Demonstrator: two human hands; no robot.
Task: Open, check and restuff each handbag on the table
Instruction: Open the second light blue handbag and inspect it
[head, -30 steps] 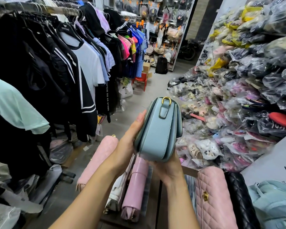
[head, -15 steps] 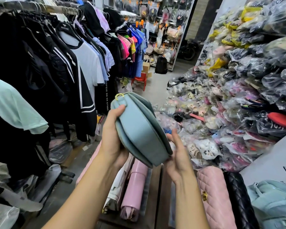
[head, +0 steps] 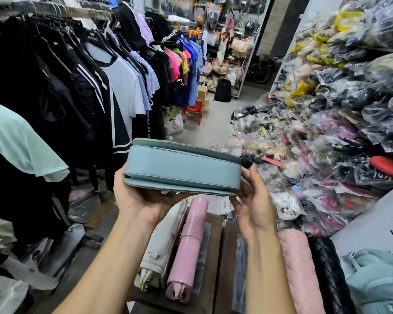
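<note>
Clothes rack (head: 104,73) | blue handbag (head: 182,168) flat | left hand (head: 141,200) fingers clamped beneath, mostly hidden | right hand (head: 255,200) fingers apart, touching end

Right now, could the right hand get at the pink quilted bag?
Probably yes. The right hand lies open against the blue bag, which the left hand holds, and the pink quilted bag lies uncovered beside the right forearm.
</note>
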